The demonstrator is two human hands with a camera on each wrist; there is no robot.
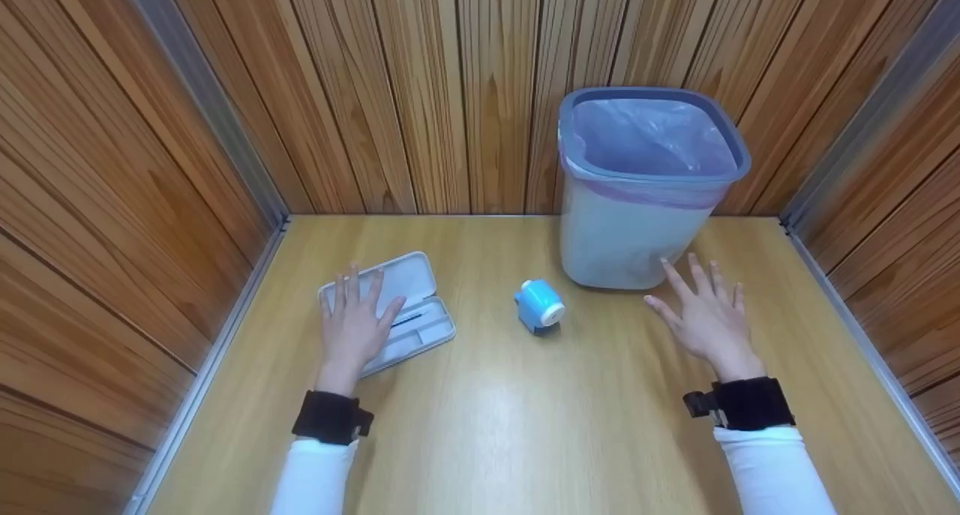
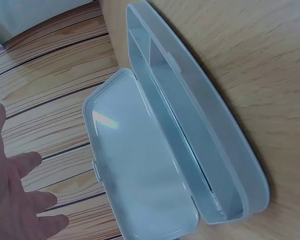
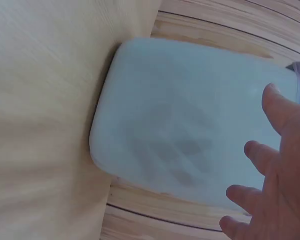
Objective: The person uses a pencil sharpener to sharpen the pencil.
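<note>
My left hand [image 1: 352,333] is spread with straight fingers over the open grey pencil case [image 1: 436,333], hiding part of it in the head view. Inside the case, a thin pen-like stick [image 2: 190,150] lies along the long compartment, and its lid [image 2: 139,160] is folded back. To the right, my right hand [image 1: 709,323] holds nothing, its fingers spread in front of the white trash bin [image 1: 626,237]. Between the two hands a small blue pencil sharpener [image 1: 540,305] with a white round end sits on the table.
The bin has a grey-blue rim [image 1: 652,176] and a clear plastic liner [image 1: 652,132]. It stands at the back right against the wood-panelled wall [image 1: 495,87]. Panelled walls with metal edging close in the wooden table [image 1: 480,440] on the left and right.
</note>
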